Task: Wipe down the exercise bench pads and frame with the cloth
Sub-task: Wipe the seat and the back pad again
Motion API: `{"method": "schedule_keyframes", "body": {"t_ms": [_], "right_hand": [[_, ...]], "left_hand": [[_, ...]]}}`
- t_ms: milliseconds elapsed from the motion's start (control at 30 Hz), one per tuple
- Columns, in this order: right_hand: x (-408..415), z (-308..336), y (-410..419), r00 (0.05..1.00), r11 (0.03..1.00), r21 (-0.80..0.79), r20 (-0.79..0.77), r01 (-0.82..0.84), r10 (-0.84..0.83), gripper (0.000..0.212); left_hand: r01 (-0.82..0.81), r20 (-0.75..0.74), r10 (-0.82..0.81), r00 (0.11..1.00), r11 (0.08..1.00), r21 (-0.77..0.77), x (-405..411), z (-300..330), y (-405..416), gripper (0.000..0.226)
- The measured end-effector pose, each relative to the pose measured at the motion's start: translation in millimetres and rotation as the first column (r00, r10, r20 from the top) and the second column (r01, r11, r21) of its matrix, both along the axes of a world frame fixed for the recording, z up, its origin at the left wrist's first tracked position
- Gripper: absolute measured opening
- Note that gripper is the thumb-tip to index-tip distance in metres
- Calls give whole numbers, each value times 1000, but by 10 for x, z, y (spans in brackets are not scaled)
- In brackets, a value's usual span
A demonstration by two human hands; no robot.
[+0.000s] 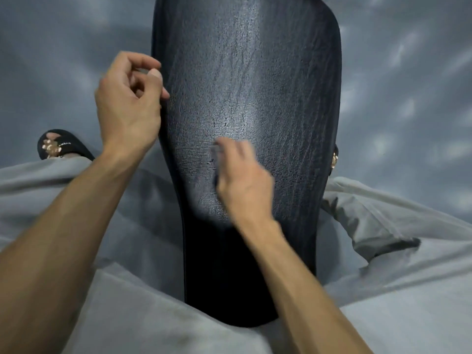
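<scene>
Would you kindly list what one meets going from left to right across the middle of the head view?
Black slipper → left hand at the pad's left edge → right hand on the black bench pad (blurred, so whether it holds a cloth is unclear) → gold ornament of a second slipper just past the pad's right edge.

1. The bench pad (245, 85) is dark leather-like upholstery, grained and finely creased, with a sheen where light strikes its middle (duller toward the near end).
2. The trousers (408, 290) are soft grey woven cloth, matt and wrinkled.
3. The slipper (67, 146) looks like matt black fabric, bearing a shiny gold-coloured ornament.
4. The floor (408, 72) is grey, mottled and faintly glossy.
</scene>
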State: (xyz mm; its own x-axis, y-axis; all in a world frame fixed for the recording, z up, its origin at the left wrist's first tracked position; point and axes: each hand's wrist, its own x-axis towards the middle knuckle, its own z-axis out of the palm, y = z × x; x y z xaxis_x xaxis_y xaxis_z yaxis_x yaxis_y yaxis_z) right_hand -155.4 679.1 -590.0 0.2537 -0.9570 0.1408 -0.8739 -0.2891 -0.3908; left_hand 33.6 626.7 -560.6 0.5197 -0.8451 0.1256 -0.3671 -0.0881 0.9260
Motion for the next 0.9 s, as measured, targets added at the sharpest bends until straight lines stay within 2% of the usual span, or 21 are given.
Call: {"method": "schedule_keyframes", "body": {"t_ms": [133,200,233,300,400,467,500,567,633,733,800,900], "right_hand": [[-1125,-36,-250,924,920,-94,48,381,-378,32],[-1255,-58,-282,880,876,-82,73,475,-470,30],[-1129,-76,-267,885,880,-94,77,465,-459,27],[-584,-81,-191,933,927,-109,83,358,-350,23],[434,-64,-7,998,997,-68,29,49,-47,25],[764,-44,67,985,986,-6,-53,-166,165,32],[733,-31,24,978,980,-3,-58,-199,198,32],[348,-32,-135,996,994,-65,-41,-87,84,24],[-349,-66,-327,986,978,-132,5,164,-165,23],[-1286,-43,-552,870,862,-118,59,492,-489,33],[-1360,-71,-583,843,834,-123,61,537,-534,27],[-711,-116,-507,916,907,-142,131,396,-380,24]], "left_hand": [[-36,0,36,999,999,10,44,-42,-22,19],[-53,23,53,998,999,3,41,-63,-42,17],[-64,28,64,998,998,2,45,-74,-49,16],[-98,22,98,995,995,0,62,-105,-65,17],[-142,10,141,990,990,21,114,-172,-70,21],[-162,-9,162,987,986,38,142,-220,-74,23],[-168,-22,169,985,985,45,153,-239,-85,23],[-173,-42,175,984,984,49,164,-276,-108,23],[-170,-53,172,984,984,44,149,-317,-134,22],[-160,-40,162,986,986,39,125,-409,-167,25],[-154,-24,155,988,987,36,107,-469,-167,29],[-130,15,130,991,991,42,88,-533,-154,35]]}}
